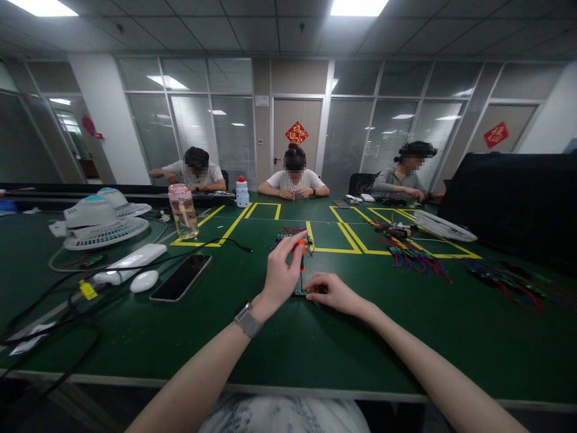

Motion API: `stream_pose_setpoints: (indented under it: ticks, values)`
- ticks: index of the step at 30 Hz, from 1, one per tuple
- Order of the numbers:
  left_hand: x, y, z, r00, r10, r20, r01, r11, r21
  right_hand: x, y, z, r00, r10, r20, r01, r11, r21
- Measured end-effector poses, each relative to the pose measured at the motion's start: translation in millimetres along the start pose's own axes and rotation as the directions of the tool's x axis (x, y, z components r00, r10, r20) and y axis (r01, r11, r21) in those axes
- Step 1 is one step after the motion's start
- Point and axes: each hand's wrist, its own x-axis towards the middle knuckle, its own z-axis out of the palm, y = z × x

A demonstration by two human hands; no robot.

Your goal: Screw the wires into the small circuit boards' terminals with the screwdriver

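A screwdriver (302, 264) with an orange and black handle stands nearly upright in front of me. My left hand (283, 261), with a grey-banded watch on its wrist, is closed round the handle. The shaft reaches down to a small green circuit board (299, 293) low on the table. At the board's right end, my right hand (329, 290) pinches its edge with thumb and fingers. Part of the board is hidden behind my hands. Just beyond my left hand lies a bundle of boards with red and blue wires (288, 233).
The green table (270, 355) bears yellow tape outlines. A phone (181, 278), a white mouse (144, 281), cables, fans (106, 231) and a pink-capped bottle (183, 211) are left. Wired boards (415, 260) and a black screen (509, 210) are right. Several people sit opposite.
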Motion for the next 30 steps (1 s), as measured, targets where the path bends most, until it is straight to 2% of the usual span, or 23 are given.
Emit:
stream_pose_setpoints:
  ticks: [4, 12, 19, 22, 27, 30]
  values:
    - [0.4, 1.7, -1.2, 0.997, 0.042, -0.072, -0.036, 0.995, 0.089, 0.2, 1.4, 0.5, 1.000, 0.000, -0.004, 0.000, 1.000, -0.010]
    - [0.3, 0.4, -1.9, 0.999, 0.035, 0.032, -0.035, 0.999, -0.007, 0.5, -3.1, -0.4, 1.000, 0.009, 0.002, -0.009, 1.000, 0.009]
    - [1.4, 1.1, -2.2, 0.998, 0.034, -0.052, -0.029, 0.995, 0.093, -0.2, -2.5, -0.1, 1.000, 0.010, -0.003, -0.010, 1.000, -0.013]
    - [0.6, 1.4, -2.8, 0.999, 0.020, -0.036, -0.016, 0.994, 0.108, 0.5, -2.3, 0.0, 1.000, 0.012, -0.005, -0.012, 1.000, -0.005]
    - [0.3, -1.9, -0.8, 0.998, 0.023, 0.052, -0.023, 1.000, 0.001, 0.6, -3.4, -0.4, 1.000, 0.010, -0.001, -0.010, 1.000, -0.009]
    - [0.4, -3.4, 0.9, 0.999, 0.004, 0.042, -0.002, 1.000, -0.029, 0.5, -3.2, -0.3, 1.000, 0.005, -0.001, -0.005, 1.000, -0.021]
